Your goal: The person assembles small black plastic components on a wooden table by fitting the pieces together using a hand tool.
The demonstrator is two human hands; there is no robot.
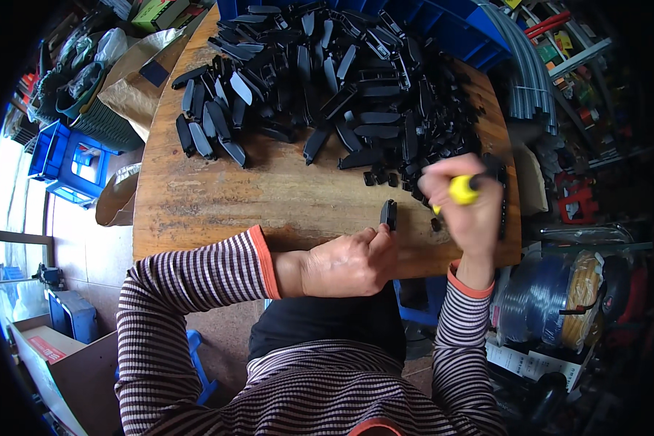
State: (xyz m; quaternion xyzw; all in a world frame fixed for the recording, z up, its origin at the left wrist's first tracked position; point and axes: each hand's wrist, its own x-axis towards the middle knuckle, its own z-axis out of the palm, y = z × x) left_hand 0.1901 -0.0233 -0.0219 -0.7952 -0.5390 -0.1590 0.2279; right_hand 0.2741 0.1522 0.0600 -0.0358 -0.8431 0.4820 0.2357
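My left hand [349,263] is closed near the table's front edge. Between its thumb and fingers it pinches a small, long black plastic part [389,212], which stands up from the fingertips. To the right, my right hand [466,207] is raised and wrapped round a tool with a yellow-and-black handle [463,190]. This hand is smeared by motion, and the working end of the tool cannot be made out. Beyond both hands lies a big heap of similar black plastic parts [378,131]. A few tiny black pieces [380,178] lie at the heap's near edge.
The wooden table [269,196] has a rounded outline. Blue crates [443,29] stand behind the heap. Grey tubes [527,73] and coils of clear and yellow line [548,298] are on the right. At left are a brown paper bag [142,80] and a blue plastic stool [69,163].
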